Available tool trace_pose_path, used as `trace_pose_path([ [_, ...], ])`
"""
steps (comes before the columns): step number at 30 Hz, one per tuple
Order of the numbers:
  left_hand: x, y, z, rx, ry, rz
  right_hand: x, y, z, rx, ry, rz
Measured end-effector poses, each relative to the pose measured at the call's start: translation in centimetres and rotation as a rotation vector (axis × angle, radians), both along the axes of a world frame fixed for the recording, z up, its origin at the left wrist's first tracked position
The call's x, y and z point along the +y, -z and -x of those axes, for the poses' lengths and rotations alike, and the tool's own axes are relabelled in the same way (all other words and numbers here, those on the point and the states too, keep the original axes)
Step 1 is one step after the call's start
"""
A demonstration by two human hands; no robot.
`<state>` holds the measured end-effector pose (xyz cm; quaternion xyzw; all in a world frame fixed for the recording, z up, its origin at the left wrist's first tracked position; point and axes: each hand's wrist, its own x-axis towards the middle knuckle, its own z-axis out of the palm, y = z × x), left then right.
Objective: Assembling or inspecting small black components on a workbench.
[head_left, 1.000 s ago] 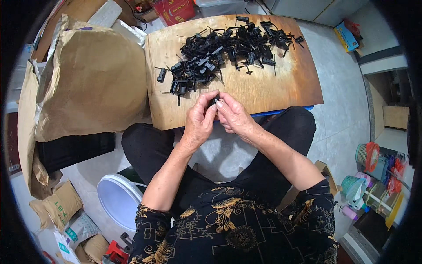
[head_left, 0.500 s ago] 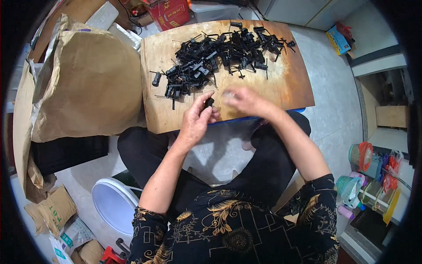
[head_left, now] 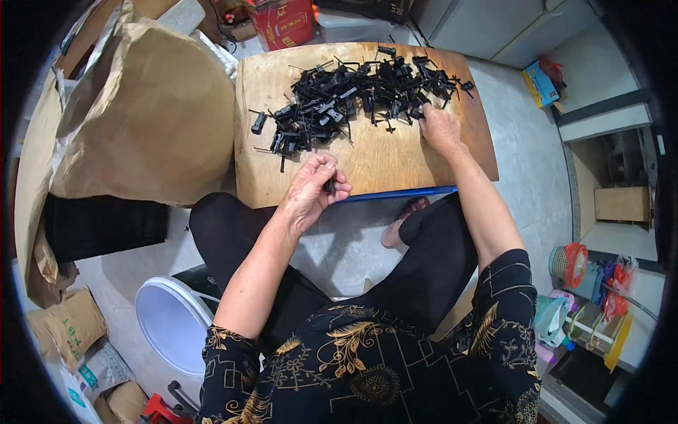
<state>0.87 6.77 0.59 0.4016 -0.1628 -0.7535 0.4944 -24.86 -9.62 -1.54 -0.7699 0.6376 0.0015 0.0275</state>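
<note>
Close to the near edge of the wooden board, my left hand (head_left: 316,185) is curled around a small black plastic part (head_left: 330,185); most of the part is hidden by the fingers. My right hand (head_left: 441,130) reaches to the right portion of a pile of black plastic parts (head_left: 318,106). Its fingers are bent together against the pile's near edge, and what lies between the fingertips is hidden. Many of the heaped parts have thin rods sticking out. One loose black part (head_left: 259,122) lies apart at the pile's left side.
The wooden board (head_left: 395,162) stands before my knees. A big brown paper sack (head_left: 145,113) is at its left, with a black box (head_left: 106,230) below. A white-lined bucket (head_left: 169,325) stands by my left leg. Baskets and bags (head_left: 575,265) hang at the right.
My right hand has moved from beside my left hand, away and to the right, to the pile. My left hand keeps the black part and has turned, with its fingers curled more closely.
</note>
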Motion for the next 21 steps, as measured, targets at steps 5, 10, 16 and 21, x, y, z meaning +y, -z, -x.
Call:
trace_pose_path([
  [5, 0.2, 1.2, 0.2, -0.178, 0.052, 0.009, 0.9, 1.3, 0.3, -0.238, -0.043, 0.011],
  [10, 0.8, 2.3, 1.8, -0.559, 0.073, 0.384, 6.6, -2.9, -4.8, -0.970, 0.210, -0.679],
  [16, 1.1, 1.0, 2.5, -0.760, 0.138, 0.463, 10.1, -1.9, -7.4, -1.247, 0.185, -0.746],
  [21, 0.3, 1.4, 1.8, -0.654, 0.054, 0.406, 11.3, -2.2, -9.4, -1.329, 0.138, -0.854],
])
